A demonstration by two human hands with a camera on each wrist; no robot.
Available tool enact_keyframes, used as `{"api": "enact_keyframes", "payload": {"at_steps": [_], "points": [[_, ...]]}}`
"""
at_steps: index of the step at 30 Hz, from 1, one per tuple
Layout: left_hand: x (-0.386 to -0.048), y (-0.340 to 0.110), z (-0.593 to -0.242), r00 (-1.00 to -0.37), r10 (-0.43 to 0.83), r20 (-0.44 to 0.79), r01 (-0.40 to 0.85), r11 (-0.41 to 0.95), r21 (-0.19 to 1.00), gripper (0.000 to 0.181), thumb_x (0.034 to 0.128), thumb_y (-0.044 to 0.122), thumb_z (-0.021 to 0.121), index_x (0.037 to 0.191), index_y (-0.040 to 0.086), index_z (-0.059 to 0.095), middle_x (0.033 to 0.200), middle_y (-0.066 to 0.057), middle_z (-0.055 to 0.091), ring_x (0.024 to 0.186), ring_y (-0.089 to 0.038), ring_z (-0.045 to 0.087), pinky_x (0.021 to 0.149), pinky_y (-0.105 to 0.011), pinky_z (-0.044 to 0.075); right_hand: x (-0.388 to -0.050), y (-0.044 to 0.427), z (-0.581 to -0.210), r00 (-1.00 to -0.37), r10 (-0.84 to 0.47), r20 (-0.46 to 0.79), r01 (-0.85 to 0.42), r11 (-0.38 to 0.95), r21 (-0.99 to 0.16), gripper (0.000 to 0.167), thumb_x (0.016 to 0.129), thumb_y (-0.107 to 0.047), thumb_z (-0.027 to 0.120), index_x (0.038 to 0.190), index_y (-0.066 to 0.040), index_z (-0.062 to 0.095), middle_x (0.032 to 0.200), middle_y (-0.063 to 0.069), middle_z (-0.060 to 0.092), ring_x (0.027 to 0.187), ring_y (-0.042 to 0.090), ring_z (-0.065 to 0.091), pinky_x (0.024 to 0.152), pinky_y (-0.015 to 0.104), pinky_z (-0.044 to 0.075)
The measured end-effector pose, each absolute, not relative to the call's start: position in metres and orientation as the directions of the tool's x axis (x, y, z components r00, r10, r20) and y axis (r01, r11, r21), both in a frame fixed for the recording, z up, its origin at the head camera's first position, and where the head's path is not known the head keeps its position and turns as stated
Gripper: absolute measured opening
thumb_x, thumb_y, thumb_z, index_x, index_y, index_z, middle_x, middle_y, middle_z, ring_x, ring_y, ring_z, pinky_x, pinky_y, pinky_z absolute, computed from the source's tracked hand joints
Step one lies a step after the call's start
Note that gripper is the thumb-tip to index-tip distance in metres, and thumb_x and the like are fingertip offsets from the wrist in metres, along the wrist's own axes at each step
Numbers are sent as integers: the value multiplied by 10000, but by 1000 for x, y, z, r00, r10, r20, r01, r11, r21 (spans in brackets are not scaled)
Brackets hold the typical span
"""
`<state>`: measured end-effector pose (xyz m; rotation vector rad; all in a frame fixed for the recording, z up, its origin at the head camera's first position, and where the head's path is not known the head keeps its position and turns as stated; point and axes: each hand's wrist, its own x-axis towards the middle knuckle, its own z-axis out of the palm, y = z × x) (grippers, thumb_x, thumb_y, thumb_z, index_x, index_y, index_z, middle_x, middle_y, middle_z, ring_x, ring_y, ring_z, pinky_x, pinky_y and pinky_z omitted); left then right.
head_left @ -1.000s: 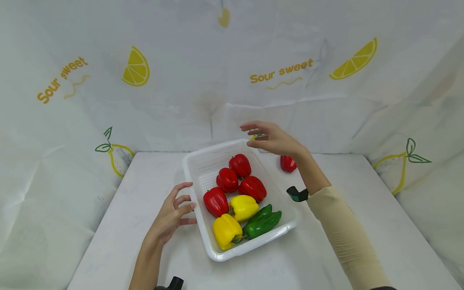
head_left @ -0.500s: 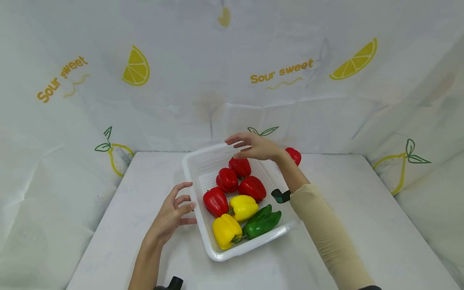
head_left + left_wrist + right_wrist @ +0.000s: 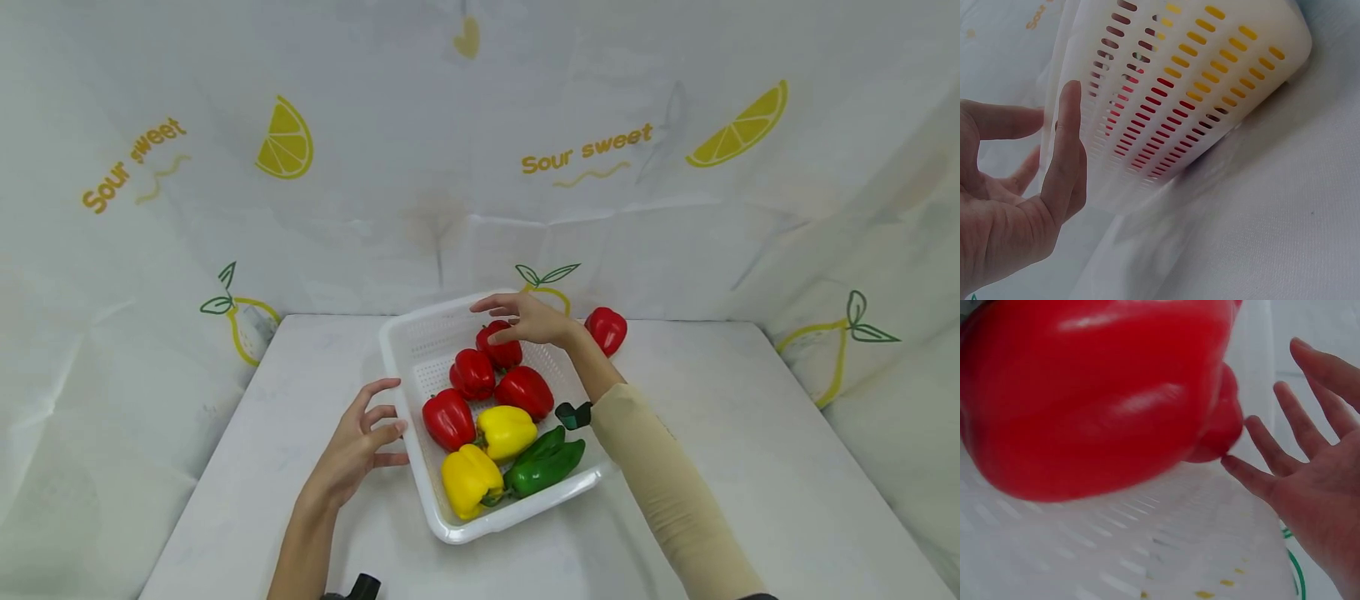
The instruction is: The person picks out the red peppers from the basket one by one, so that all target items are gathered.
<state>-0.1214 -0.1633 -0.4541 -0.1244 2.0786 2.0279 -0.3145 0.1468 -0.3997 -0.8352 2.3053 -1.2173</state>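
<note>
A white perforated plastic basket [image 3: 442,527] stands slantwise on the table, holding several red bell peppers, two yellow bell peppers and green pepper. My left hand [image 3: 352,450] touches the basket's left rim with spread, lightly bent fingers; in the left wrist view the hand [image 3: 1029,181] is beside the slotted outer wall. Over the far right part of the basket, my right hand [image 3: 532,318] hovers with fingers apart around the farthest red bell pepper [image 3: 504,354], partly covering it. The right wrist view shows this hand [image 3: 1310,462] open, with a large red bell pepper [image 3: 1097,400] close to the camera.
One more red bell pepper [image 3: 606,331] lies outside the basket on the table's far right, behind the right forearm. A white sheet with lemon prints [image 3: 480,167] hangs behind the table [image 3: 735,433]. A black wrist camera [image 3: 573,415] hangs over the basket's right side.
My right hand has come left and down from above the basket's back right corner to the farthest red bell pepper. The outside pepper shows more fully. My left hand stays put.
</note>
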Motion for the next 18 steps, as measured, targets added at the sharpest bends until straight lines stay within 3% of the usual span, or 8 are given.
{"api": "enact_keyframes", "payload": {"at_steps": [7, 14, 18], "points": [[-121, -163, -453, -970, 94, -225, -222, 43, 974, 694, 991, 75, 696, 1588, 292, 416, 1298, -199, 617, 1053, -286, 773, 824, -484, 704, -318, 143, -407, -742, -662, -105, -298, 466, -833, 580, 948, -66, 763, 1500, -168, 619, 1639, 158, 524, 1575, 478, 415, 1215, 619, 506], [-121, -162, -454, -971, 93, -220, -218, 39, 975, 694, 989, 74, 698, 1586, 295, 422, 1291, -200, 612, 1056, -289, 778, 822, -493, 702, -316, 143, -410, -719, -677, -155, -293, 497, -817, 582, 957, -33, 745, 1503, -187, 617, 1610, 191, 534, 1404, 360, 544, 1095, 473, 619], [-121, -162, -455, -972, 100, -213, -210, 38, 977, 690, 992, 74, 692, 1588, 289, 418, 1296, -208, 608, 1051, -293, 784, 815, -493, 703, -313, 144, -410, -719, -675, -166, -289, 507, -812, 600, 953, -26, 751, 1512, -189, 607, 1606, 215, 517, 1388, 354, 535, 1056, 438, 640]]}}
